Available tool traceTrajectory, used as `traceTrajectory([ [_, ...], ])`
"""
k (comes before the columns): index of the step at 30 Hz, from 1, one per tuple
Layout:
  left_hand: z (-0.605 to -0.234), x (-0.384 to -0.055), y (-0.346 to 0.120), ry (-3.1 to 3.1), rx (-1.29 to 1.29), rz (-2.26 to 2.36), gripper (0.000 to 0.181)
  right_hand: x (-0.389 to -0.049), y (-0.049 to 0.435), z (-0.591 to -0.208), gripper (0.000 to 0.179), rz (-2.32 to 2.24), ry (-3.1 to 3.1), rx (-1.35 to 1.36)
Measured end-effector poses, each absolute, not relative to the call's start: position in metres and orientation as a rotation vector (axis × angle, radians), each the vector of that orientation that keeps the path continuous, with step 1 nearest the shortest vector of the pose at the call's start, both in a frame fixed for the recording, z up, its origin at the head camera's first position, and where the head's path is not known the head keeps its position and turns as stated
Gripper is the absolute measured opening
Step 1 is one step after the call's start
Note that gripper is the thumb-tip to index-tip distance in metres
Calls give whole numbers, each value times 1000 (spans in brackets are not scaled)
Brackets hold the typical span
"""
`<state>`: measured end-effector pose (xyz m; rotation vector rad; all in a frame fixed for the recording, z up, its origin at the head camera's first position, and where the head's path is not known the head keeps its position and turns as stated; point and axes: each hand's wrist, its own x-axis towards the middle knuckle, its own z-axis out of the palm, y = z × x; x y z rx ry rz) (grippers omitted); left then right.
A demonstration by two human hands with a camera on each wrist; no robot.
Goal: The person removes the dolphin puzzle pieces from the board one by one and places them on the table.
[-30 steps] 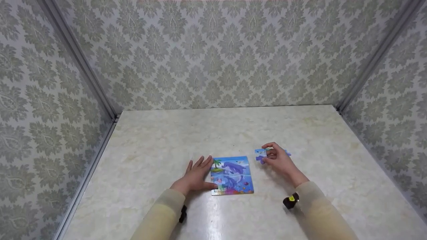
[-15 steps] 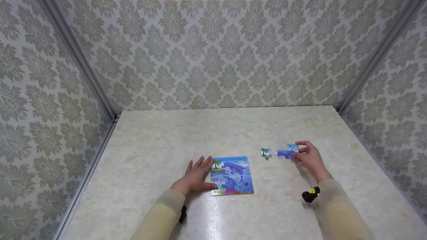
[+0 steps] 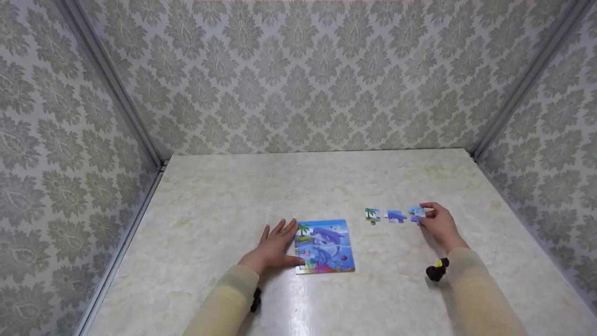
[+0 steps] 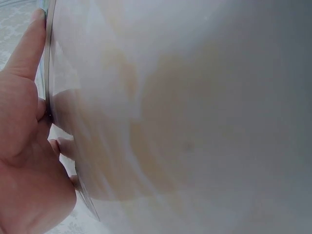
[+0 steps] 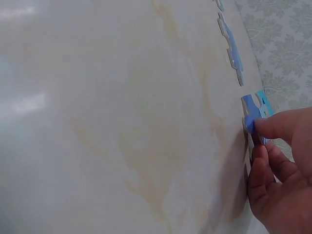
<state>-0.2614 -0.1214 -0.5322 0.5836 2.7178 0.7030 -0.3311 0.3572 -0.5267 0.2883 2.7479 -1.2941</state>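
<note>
In the head view, a square dolphin puzzle board lies on the table. My left hand rests at its left edge, fingers spread and fairly straight, thumb over the lower left corner. Further right, my right hand pinches a blue and purple puzzle piece between thumb and fingers. The right wrist view shows the thumb on the purple part of this puzzle piece, low at the tabletop. Beside it lie a dolphin puzzle piece and a palm tree puzzle piece, apart from each other.
The pale marbled table reaches back to a patterned wall. Similar walls stand on both sides. A small black device is worn at the right wrist.
My right hand has moved right, away from the board, with its puzzle piece. It has lowered that piece to the right end of the row. The left hand has stayed put.
</note>
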Motion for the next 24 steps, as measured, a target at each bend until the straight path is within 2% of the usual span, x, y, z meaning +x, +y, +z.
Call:
traceTrajectory([
  [8,-532,-261,-122,2723,587,703,106,-332,363,-528,53,-1173,2769,192],
  [17,-530,-260,-122,2718,565,707,107,-332,357,-519,65,-1457,2620,416],
  [24,-530,-260,-121,2713,542,713,106,-333,327,-512,61,-1550,2638,390],
])
